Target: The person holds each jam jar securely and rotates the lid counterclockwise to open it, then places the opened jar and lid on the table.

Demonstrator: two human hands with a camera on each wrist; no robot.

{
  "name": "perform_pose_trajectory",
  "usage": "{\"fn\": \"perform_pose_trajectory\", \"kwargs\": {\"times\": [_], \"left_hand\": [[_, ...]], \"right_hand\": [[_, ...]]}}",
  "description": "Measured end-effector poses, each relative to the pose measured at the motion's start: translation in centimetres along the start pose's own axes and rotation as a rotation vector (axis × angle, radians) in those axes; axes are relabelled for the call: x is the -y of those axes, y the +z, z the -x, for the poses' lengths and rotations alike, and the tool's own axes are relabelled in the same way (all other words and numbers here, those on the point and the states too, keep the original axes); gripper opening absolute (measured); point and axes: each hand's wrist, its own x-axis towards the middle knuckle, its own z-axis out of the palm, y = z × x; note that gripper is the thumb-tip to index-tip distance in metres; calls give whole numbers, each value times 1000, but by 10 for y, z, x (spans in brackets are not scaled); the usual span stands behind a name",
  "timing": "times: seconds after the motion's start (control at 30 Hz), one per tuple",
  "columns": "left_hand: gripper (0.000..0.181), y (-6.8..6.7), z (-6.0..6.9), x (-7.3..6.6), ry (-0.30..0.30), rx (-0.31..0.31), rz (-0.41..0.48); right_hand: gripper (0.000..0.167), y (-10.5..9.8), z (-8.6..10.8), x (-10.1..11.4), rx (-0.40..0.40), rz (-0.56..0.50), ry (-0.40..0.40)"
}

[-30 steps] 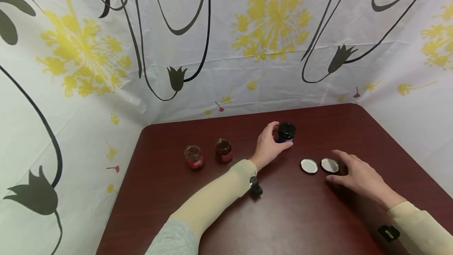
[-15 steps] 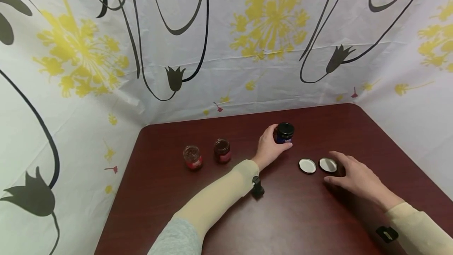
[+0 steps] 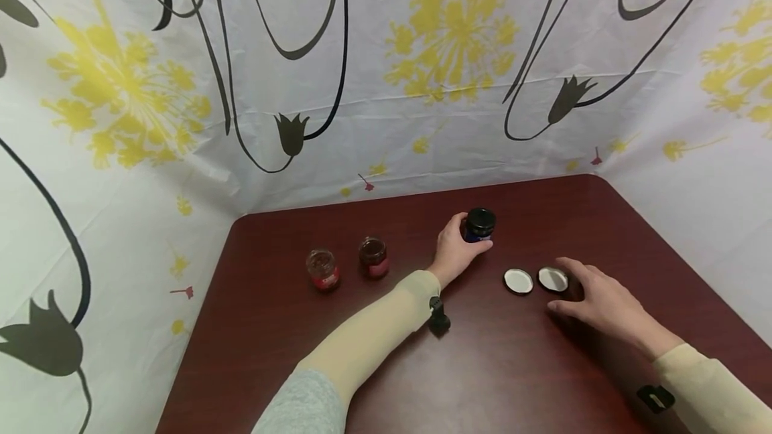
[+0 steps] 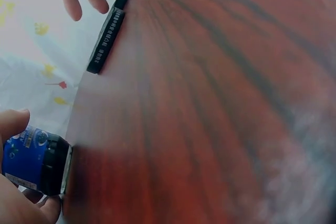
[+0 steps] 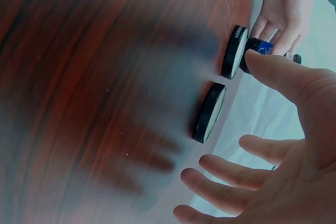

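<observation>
My left hand (image 3: 456,248) grips a small jar (image 3: 480,225) with a dark round top and a blue label, near the back of the table. In the left wrist view the jar's blue label (image 4: 26,153) shows between the thumb and fingers. My right hand (image 3: 609,303) hovers with spread, slightly bent fingers beside two black-rimmed lids, pale inner side up. The nearer is the right lid (image 3: 553,279); the left lid (image 3: 518,281) lies next to it. In the right wrist view no lid (image 5: 210,113) is between the fingers of the hand (image 5: 278,166).
Two glass jars stand left of my left forearm: a clear-looking jar (image 3: 322,269) with a red label and a darker jar (image 3: 374,258) with a reddish label. A patterned cloth (image 3: 386,86) hangs behind the dark red table (image 3: 470,367).
The head view has shifted slightly, so everything sits a little further left. Both hands, the jars and the lids keep their places relative to each other.
</observation>
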Motion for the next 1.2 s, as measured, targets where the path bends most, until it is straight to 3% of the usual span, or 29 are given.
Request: {"fn": "perform_pose_trajectory", "kwargs": {"times": [0.43,0.93,1.2], "left_hand": [[60,4,-2,3,11,7,7],[63,1,2,-1,-3,-16,31],[63,-7,3,-5,13,-21,49]], "right_hand": [[98,-1,2,2,8,-4,-10],[96,0,2,1,-1,-4,-10],[97,-1,1,2,11,-7,-8]]}}
